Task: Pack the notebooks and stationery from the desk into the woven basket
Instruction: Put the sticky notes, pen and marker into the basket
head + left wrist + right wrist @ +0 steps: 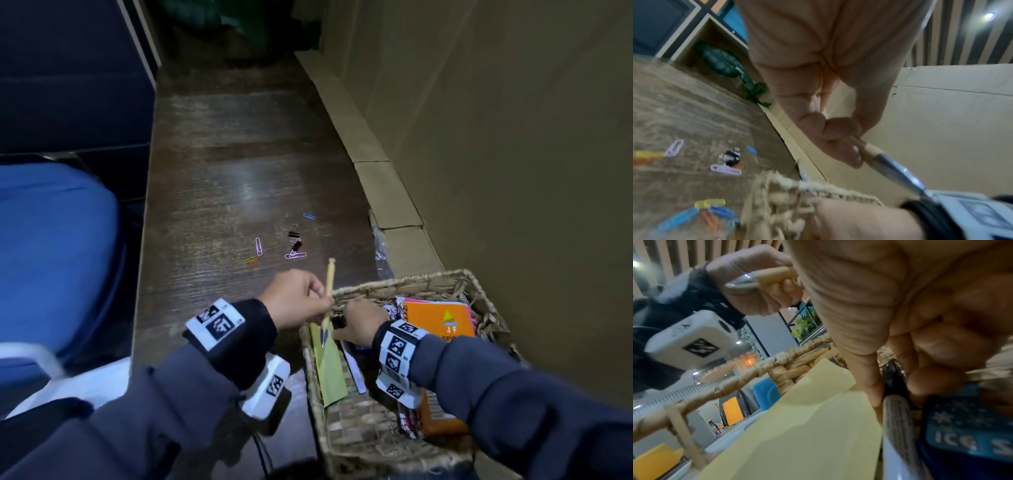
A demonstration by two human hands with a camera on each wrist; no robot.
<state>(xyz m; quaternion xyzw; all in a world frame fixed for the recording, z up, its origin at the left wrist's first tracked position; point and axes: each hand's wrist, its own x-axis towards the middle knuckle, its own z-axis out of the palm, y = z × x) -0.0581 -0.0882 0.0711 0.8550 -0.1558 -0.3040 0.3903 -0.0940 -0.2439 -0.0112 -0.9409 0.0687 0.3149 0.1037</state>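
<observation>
The woven basket (387, 285) stands at the desk's near right. Inside lie an orange spiral notebook (442, 320), a yellow-green paper pad (330, 370) and a blue packet (962, 426). My left hand (325, 301) pinches a tan pen (329, 287) with a silver tip, held steeply over the basket's left rim (818, 190). My right hand (342, 322) is down inside the basket, thumb and fingers round a white marker with a black cap (897, 418), beside the pad (807, 426). Coloured paper clips (259, 246) and black binder clips (294, 240) lie loose on the desk.
The dark wooden desk (222, 178) runs away from me, with a cardboard wall (479, 171) close along its right side. A blue chair (51, 257) sits to the left of the desk. A clear plastic wrapper (379, 245) lies by the cardboard behind the basket.
</observation>
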